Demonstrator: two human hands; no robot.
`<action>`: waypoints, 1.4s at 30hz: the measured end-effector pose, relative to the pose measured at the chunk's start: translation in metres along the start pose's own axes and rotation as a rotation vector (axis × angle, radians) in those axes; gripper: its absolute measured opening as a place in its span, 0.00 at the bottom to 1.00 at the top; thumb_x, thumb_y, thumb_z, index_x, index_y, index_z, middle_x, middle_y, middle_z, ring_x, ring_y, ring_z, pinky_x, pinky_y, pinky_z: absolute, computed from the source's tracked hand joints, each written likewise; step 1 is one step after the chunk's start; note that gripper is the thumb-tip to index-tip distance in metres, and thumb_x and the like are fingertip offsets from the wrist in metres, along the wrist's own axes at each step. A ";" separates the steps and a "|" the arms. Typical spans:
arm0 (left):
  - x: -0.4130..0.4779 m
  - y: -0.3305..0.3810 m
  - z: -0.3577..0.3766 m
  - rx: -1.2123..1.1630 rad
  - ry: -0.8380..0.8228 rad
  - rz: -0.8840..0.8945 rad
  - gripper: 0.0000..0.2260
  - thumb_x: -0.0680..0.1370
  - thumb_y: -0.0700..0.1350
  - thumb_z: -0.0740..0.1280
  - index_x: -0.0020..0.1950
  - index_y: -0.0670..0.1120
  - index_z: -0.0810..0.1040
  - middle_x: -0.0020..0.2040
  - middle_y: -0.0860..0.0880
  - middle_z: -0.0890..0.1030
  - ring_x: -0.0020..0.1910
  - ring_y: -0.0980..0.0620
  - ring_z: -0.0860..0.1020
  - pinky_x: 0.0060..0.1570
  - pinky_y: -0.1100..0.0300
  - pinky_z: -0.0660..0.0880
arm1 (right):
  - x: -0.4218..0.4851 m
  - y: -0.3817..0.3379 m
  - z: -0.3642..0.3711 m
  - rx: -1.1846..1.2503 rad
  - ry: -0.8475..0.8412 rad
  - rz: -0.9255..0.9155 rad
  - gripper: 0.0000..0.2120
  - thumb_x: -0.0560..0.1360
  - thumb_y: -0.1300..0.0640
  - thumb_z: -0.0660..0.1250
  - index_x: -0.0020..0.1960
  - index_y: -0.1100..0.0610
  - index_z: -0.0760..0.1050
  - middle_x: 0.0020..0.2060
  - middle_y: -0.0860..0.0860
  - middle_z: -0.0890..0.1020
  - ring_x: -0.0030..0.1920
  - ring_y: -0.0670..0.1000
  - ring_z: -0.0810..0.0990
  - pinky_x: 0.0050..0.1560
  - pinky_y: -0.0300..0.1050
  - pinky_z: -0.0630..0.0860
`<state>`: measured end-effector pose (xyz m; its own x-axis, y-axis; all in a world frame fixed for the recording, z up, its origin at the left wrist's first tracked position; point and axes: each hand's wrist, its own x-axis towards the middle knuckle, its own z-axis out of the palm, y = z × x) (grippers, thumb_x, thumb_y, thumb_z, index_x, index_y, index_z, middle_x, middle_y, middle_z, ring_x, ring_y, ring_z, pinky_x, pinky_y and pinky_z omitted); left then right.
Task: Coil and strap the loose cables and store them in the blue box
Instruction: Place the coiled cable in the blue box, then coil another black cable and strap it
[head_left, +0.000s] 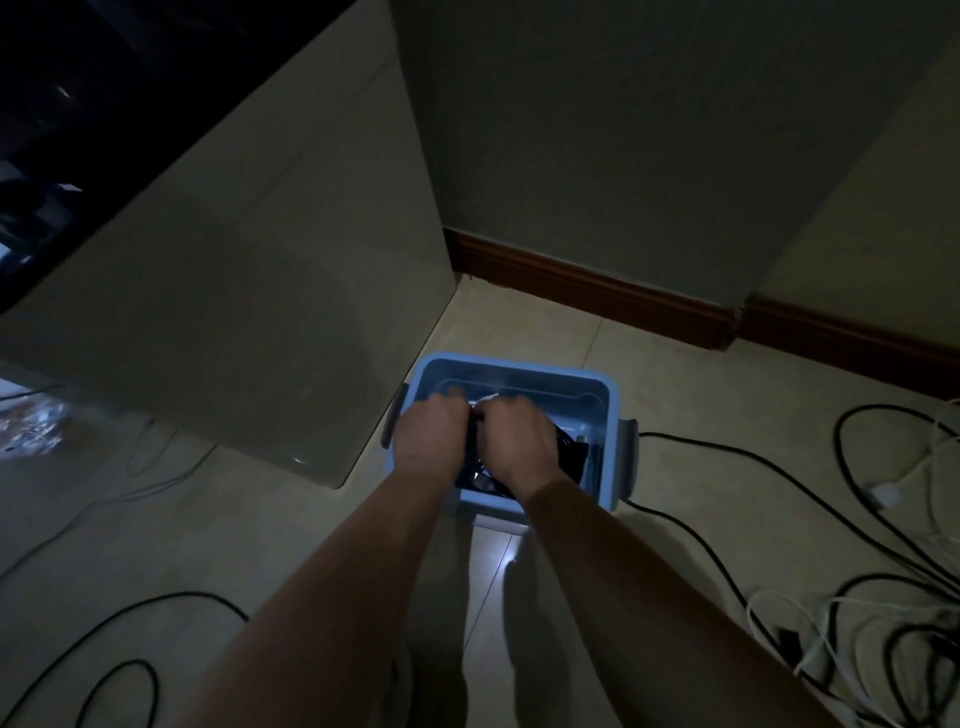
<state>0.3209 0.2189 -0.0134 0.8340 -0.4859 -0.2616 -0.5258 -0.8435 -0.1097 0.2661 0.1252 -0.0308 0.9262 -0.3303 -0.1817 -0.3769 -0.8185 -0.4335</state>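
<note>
Black cable bundle (569, 449) is under both hands, inside the blue box (519, 364). Left hand (428, 439) and right hand (519, 441) are knuckles-up and side by side, nearly touching, with fingers curled down onto the bundle. Fingertips are hidden on both, so I can't see the exact grip. A small white bit (488, 399) shows between the hands at 12 o'clock of them; I can't tell if it's a strap or a plug. Most of the bundle is covered by the right hand and only its 3 o'clock side shows. The box's near wall is blocked by my view of the forearms.

The box has grey side latches (629, 441) and sits on the pale tiled floor (519, 322), just below frame centre. Feed is very dim.

- 3 o'clock: a black cable (753, 457) runs from the box's side off toward the right edge.
- 4 o'clock: a tangle of loose cables (883, 639), black and white mixed, cut off by the frame. I can't count them.
- 7 o'clock: a black lead (130, 613) loops on the tiles.
- 9 o'clock: a thin white lead (156, 483), and at the edge something clear and crinkly (31, 426) that I can't identify.
- 10 o'clock: a pale cabinet panel (260, 260) just beside the box, with a dark top (78, 104) whose contents are unreadable.
- 1 to 3 o'clock: a grey wall (623, 130) with a brown skirting board (597, 291), stepping at a corner.
</note>
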 end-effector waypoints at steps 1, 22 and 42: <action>0.002 0.001 0.001 -0.006 -0.014 0.005 0.07 0.79 0.37 0.64 0.55 0.42 0.78 0.50 0.44 0.83 0.48 0.45 0.83 0.39 0.56 0.71 | 0.000 -0.001 0.000 -0.051 -0.063 -0.020 0.09 0.76 0.61 0.65 0.53 0.53 0.80 0.50 0.54 0.82 0.56 0.57 0.76 0.49 0.49 0.72; -0.088 0.029 -0.095 -0.118 -0.027 0.095 0.09 0.80 0.46 0.61 0.54 0.46 0.79 0.51 0.41 0.81 0.49 0.40 0.80 0.46 0.49 0.77 | -0.113 0.037 -0.120 0.194 0.066 0.135 0.15 0.80 0.60 0.59 0.60 0.54 0.81 0.58 0.54 0.82 0.57 0.56 0.79 0.55 0.48 0.77; -0.185 0.248 -0.053 -0.255 -0.300 0.477 0.16 0.81 0.40 0.60 0.68 0.46 0.74 0.63 0.41 0.78 0.61 0.42 0.77 0.60 0.50 0.74 | -0.312 0.267 -0.135 0.303 -0.041 0.610 0.18 0.80 0.60 0.61 0.69 0.56 0.72 0.56 0.60 0.82 0.59 0.60 0.79 0.57 0.49 0.76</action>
<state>0.0447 0.0876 0.0586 0.4144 -0.7685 -0.4875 -0.7415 -0.5957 0.3087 -0.1224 -0.0537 0.0290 0.5484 -0.6682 -0.5028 -0.8223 -0.3217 -0.4694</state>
